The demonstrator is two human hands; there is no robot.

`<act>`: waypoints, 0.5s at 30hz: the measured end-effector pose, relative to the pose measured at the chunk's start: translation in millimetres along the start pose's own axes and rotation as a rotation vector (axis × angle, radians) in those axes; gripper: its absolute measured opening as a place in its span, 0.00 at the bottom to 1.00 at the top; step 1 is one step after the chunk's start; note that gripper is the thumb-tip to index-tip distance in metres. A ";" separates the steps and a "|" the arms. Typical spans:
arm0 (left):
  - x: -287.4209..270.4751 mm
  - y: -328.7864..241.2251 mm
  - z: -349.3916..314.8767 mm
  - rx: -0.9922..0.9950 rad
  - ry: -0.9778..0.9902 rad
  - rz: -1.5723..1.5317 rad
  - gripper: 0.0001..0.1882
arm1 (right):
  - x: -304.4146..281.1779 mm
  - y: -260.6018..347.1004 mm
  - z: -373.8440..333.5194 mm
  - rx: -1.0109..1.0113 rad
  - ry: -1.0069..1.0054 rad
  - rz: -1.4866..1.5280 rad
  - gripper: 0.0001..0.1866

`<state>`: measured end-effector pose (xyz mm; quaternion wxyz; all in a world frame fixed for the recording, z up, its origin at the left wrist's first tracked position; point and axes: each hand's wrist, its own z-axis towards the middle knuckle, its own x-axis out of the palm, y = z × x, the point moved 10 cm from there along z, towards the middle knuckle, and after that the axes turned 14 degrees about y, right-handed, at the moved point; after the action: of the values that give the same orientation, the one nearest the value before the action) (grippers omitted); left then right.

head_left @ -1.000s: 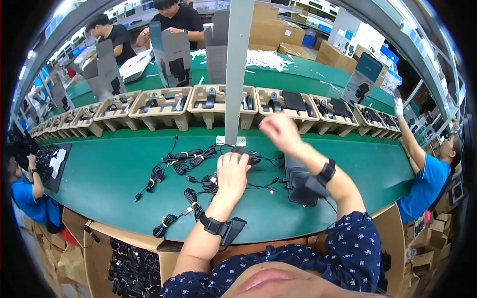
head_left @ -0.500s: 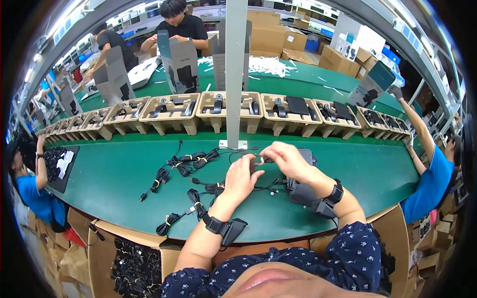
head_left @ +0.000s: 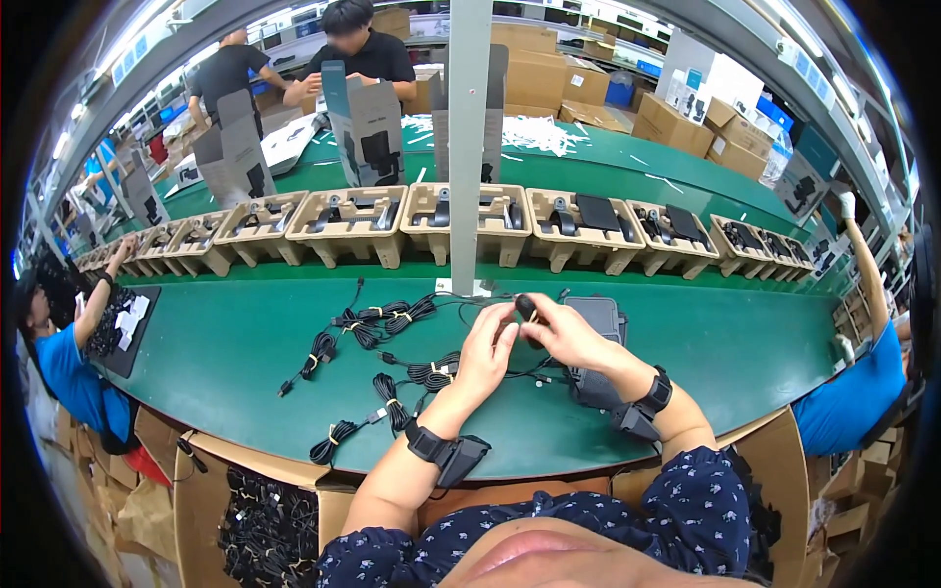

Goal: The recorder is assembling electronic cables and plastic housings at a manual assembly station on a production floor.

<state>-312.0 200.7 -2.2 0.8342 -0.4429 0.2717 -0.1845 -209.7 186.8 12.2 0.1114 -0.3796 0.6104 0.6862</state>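
Grip on the right hand (head_left: 567, 331) is pinching a black cable bundle (head_left: 526, 308) between thumb and fingers. Left hand (head_left: 482, 355) is right next to it, fingers curled and thumb close in, but I can't tell if it's actually touching. Compared with a second ago, the right hand's come down from by the tan trays (head_left: 348, 251) and sits close beside the left. Bundle looks dark and rounded with a pale band, partly hidden by fingers, over the green tabletop (head_left: 225, 343). Gray case (head_left: 595, 316) just to its right, more tied cables (head_left: 389, 397) off left.
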 end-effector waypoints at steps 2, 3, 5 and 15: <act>7.4 -1.5 0.8 0.036 -0.013 -0.089 0.26 | -11.9 0.6 0.6 -0.151 -0.132 0.147 0.19; 8.7 -1.6 -1.0 0.069 -0.028 -0.173 0.32 | -13.1 -3.6 3.5 -0.063 -0.133 0.163 0.18; 18.3 0.1 -6.1 0.030 0.033 -0.146 0.44 | -10.2 12.5 7.4 -0.184 -0.132 0.455 0.18; 53.6 16.7 -10.1 -0.173 0.332 -0.376 0.08 | -33.0 30.5 3.5 -0.247 -0.269 0.894 0.14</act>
<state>-275.1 173.9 -36.5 0.6883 -0.5192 0.3326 -0.3822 -207.2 193.3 56.8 -0.1625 0.0018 0.6080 0.7771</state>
